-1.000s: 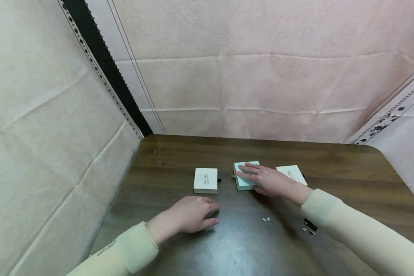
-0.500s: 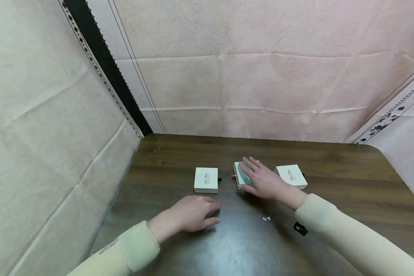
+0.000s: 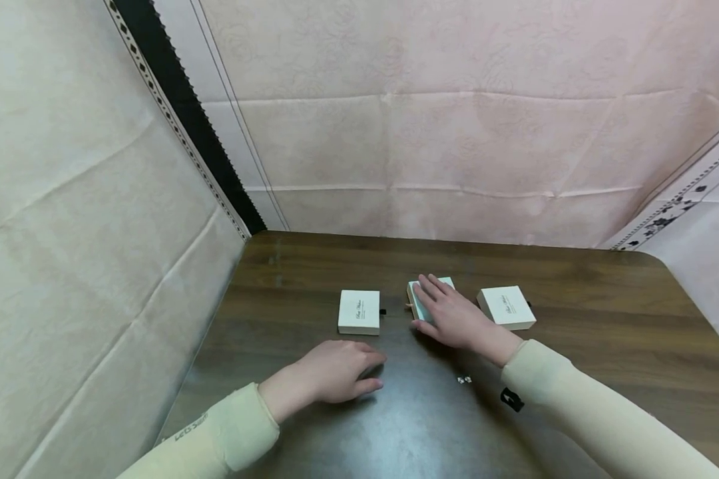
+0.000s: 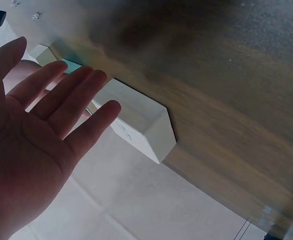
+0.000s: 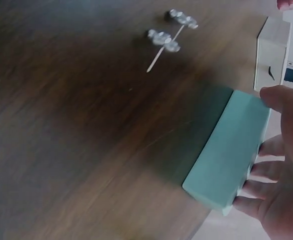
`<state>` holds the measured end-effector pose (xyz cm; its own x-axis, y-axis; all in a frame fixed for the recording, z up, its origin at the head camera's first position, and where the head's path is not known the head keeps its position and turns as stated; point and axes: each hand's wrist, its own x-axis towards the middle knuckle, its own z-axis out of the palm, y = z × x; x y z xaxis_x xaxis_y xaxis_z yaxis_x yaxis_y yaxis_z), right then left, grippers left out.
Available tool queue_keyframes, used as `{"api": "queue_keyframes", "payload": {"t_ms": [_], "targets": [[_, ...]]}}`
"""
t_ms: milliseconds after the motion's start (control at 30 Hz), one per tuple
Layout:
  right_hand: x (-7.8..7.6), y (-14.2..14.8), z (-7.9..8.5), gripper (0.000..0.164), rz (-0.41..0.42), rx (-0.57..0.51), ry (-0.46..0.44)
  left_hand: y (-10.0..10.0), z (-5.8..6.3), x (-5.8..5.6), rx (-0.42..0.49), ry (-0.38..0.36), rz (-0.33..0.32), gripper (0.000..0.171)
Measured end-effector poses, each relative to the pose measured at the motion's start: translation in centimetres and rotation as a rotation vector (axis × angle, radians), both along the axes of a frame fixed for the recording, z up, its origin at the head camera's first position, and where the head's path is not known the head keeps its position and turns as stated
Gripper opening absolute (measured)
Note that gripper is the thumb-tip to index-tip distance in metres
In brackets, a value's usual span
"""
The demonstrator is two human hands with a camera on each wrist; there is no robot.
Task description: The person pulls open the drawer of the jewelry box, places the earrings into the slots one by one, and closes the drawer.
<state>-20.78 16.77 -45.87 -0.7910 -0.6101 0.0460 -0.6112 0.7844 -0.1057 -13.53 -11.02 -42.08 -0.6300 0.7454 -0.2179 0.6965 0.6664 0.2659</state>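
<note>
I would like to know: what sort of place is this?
Probably a screened-off indoor tabletop workspace: creased patterned sheets stand behind and at both sides of a wood-grain table, where a mint-green box and two white boxes lie.

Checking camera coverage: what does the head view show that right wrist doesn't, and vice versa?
Only head: the right white box, the sleeves and a black item.
Only right wrist: thin pins on the sparkly pieces.
Both: the sparkly pieces, teal box, left white box, right hand touching the teal box, and left hand, just a sliver in right wrist.
</note>
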Motion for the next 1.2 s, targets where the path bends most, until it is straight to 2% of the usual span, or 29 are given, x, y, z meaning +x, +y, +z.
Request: {"api": "queue_keyframes", "payload": {"t_ms": [233,533,967,1200], "targets": [[-0.1,1.0,-0.1,0.071,0.061,-0.034,0.022,0.3,-0.1,0.0,0.001,0.006,-0.01,0.043],[0.2,2.2,0.3,0.068,0.048,-0.004,0.002,0.7,-0.2,0.0,0.004,0.019,-0.036,0.042],[0.1,3.3,0.3,0.067,0.183,0.027,-0.009,1.0,-0.2,0.1,0.024,0.046,-0.052,0.037],[0.2,3.8,0.4,0.068,0.216,0.041,-0.011,1.2,-0.2,0.0,0.029,0.05,-0.056,0.038]]}}
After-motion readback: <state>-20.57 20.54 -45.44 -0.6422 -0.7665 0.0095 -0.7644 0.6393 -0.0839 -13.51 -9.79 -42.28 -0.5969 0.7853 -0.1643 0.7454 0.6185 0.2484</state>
